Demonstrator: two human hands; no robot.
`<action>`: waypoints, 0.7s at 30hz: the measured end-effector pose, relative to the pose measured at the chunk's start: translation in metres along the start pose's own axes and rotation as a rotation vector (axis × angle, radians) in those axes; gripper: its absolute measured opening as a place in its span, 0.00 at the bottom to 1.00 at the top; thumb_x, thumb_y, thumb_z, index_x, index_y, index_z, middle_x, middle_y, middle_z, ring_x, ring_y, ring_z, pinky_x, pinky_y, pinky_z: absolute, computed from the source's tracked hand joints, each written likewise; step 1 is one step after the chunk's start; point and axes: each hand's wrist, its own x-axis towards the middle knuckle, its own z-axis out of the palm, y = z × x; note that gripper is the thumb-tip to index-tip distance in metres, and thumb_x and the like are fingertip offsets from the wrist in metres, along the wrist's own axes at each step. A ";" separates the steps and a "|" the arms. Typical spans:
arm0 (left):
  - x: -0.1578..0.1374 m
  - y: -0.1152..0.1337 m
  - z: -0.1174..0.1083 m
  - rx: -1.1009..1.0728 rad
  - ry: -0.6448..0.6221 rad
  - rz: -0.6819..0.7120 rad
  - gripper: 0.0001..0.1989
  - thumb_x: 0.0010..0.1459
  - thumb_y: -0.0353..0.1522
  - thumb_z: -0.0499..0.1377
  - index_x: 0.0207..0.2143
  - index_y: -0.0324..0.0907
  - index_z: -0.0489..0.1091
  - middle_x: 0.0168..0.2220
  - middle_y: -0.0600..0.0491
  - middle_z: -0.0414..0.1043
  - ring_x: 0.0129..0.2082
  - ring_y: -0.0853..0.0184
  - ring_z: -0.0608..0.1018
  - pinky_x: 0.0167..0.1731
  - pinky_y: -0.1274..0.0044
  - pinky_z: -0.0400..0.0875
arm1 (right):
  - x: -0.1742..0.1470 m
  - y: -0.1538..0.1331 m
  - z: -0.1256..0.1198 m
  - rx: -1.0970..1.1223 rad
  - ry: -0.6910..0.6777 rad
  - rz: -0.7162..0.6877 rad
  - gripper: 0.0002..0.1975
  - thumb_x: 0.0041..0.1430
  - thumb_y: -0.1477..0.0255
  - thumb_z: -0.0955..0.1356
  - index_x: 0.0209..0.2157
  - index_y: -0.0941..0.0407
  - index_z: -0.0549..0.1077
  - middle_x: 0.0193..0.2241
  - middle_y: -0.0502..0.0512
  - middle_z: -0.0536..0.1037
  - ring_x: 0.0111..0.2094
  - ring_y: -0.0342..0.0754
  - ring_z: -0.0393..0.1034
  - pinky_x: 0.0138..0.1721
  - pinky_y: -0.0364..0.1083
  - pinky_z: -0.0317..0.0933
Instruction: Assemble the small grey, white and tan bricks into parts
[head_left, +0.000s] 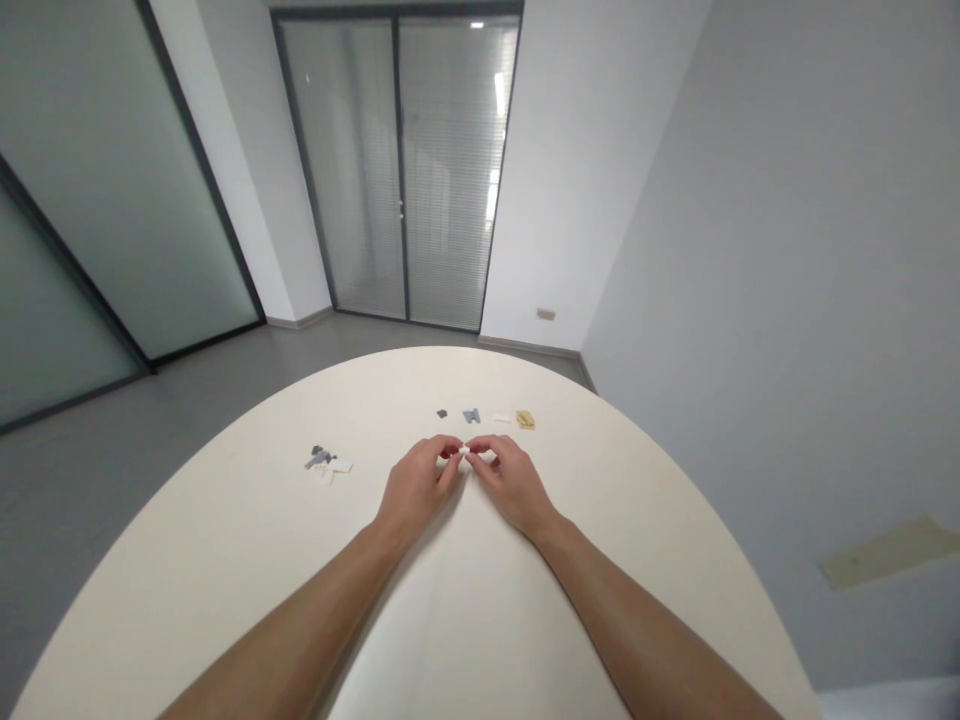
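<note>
Both hands meet over the middle of a round white table (442, 640). Between their fingertips is a small white piece (464, 450), too small to make out its exact kind. My left hand (420, 484) pinches it from the left, thumb and fingers closed. From the other side my right hand (513, 482) pinches it too, its fingers bent. Just beyond the hands lie a small dark piece (442, 413), a cluster of blue-grey pieces (471, 416), flat white pieces (502, 418) and a heap of tan pieces (526, 420), spread in a row.
On the table's left lies a mixed pile of dark grey pieces (321, 457) and white pieces (341, 466). Past the far edge are grey floor and a glass door (442, 180) with blinds. A white wall (810, 300) stands close on the right.
</note>
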 end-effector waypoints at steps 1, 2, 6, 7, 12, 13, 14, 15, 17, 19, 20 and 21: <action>0.000 0.000 0.000 0.008 0.001 -0.003 0.10 0.64 0.34 0.54 0.44 0.45 0.72 0.42 0.52 0.77 0.42 0.64 0.77 0.44 0.71 0.70 | 0.000 0.000 0.000 -0.004 -0.003 -0.001 0.06 0.65 0.68 0.67 0.42 0.52 0.76 0.41 0.54 0.78 0.45 0.49 0.70 0.46 0.49 0.66; 0.000 0.000 0.000 0.012 0.003 -0.007 0.10 0.64 0.35 0.53 0.44 0.46 0.72 0.41 0.52 0.78 0.42 0.64 0.77 0.43 0.71 0.70 | 0.000 0.000 0.000 -0.007 -0.005 -0.004 0.06 0.65 0.69 0.67 0.42 0.52 0.76 0.41 0.54 0.78 0.45 0.48 0.70 0.46 0.49 0.66; 0.000 0.001 -0.001 0.004 0.000 -0.005 0.10 0.65 0.35 0.53 0.44 0.45 0.72 0.42 0.51 0.78 0.42 0.64 0.77 0.44 0.71 0.70 | 0.000 -0.001 0.000 -0.008 -0.002 -0.019 0.06 0.65 0.70 0.67 0.42 0.51 0.75 0.41 0.53 0.78 0.46 0.48 0.70 0.46 0.49 0.65; 0.000 0.001 -0.001 0.004 -0.002 -0.003 0.10 0.65 0.35 0.53 0.44 0.45 0.72 0.42 0.51 0.78 0.42 0.64 0.77 0.44 0.71 0.70 | 0.000 -0.001 -0.001 -0.007 0.002 -0.022 0.06 0.64 0.71 0.67 0.42 0.51 0.75 0.41 0.53 0.78 0.46 0.48 0.70 0.46 0.49 0.65; 0.000 -0.001 0.000 0.015 0.000 -0.004 0.10 0.64 0.34 0.54 0.44 0.45 0.73 0.42 0.51 0.78 0.42 0.63 0.77 0.43 0.70 0.70 | -0.001 -0.002 -0.001 -0.012 0.009 -0.040 0.06 0.64 0.71 0.67 0.42 0.51 0.75 0.41 0.53 0.78 0.45 0.49 0.70 0.46 0.49 0.66; 0.000 -0.001 0.000 0.016 0.001 -0.004 0.10 0.64 0.34 0.54 0.44 0.45 0.73 0.42 0.51 0.78 0.42 0.63 0.77 0.43 0.70 0.70 | -0.001 -0.002 -0.001 -0.014 0.009 -0.043 0.06 0.64 0.71 0.67 0.42 0.51 0.75 0.41 0.53 0.78 0.45 0.49 0.70 0.46 0.49 0.66; 0.000 -0.001 0.000 0.016 0.002 -0.006 0.10 0.64 0.34 0.54 0.44 0.45 0.73 0.42 0.51 0.78 0.42 0.63 0.77 0.43 0.71 0.70 | -0.001 -0.002 -0.001 -0.015 0.009 -0.044 0.06 0.64 0.71 0.67 0.42 0.51 0.75 0.41 0.53 0.78 0.45 0.49 0.70 0.46 0.49 0.66; 0.000 -0.001 0.000 0.017 0.002 -0.007 0.10 0.64 0.34 0.54 0.43 0.45 0.73 0.41 0.51 0.78 0.42 0.63 0.77 0.43 0.71 0.70 | -0.001 -0.003 -0.001 -0.014 0.010 -0.044 0.06 0.64 0.71 0.67 0.42 0.51 0.75 0.41 0.53 0.78 0.45 0.49 0.70 0.45 0.49 0.66; 0.000 0.000 -0.001 0.020 -0.006 -0.001 0.10 0.64 0.34 0.53 0.43 0.46 0.73 0.41 0.52 0.78 0.42 0.63 0.77 0.43 0.71 0.69 | -0.001 -0.003 -0.001 -0.011 0.011 -0.046 0.06 0.63 0.71 0.68 0.42 0.51 0.75 0.42 0.53 0.78 0.45 0.48 0.70 0.44 0.48 0.66; 0.000 0.000 -0.001 0.024 -0.015 0.008 0.10 0.64 0.35 0.53 0.42 0.46 0.73 0.41 0.52 0.78 0.42 0.63 0.77 0.43 0.71 0.69 | 0.000 -0.003 -0.001 -0.011 0.017 -0.055 0.06 0.63 0.71 0.68 0.42 0.52 0.75 0.41 0.53 0.78 0.45 0.49 0.70 0.44 0.48 0.67; 0.000 0.001 -0.001 0.027 -0.018 0.008 0.10 0.64 0.35 0.53 0.42 0.46 0.73 0.41 0.52 0.78 0.42 0.63 0.77 0.43 0.71 0.69 | 0.000 -0.002 -0.001 -0.015 0.018 -0.060 0.06 0.63 0.71 0.68 0.42 0.52 0.75 0.41 0.53 0.78 0.45 0.49 0.70 0.45 0.49 0.66; 0.000 0.001 -0.002 0.030 -0.020 0.004 0.10 0.64 0.35 0.53 0.42 0.46 0.73 0.41 0.52 0.78 0.42 0.63 0.77 0.43 0.71 0.69 | 0.000 -0.002 -0.001 -0.019 0.019 -0.065 0.06 0.63 0.71 0.68 0.42 0.51 0.75 0.41 0.54 0.79 0.45 0.49 0.70 0.46 0.49 0.66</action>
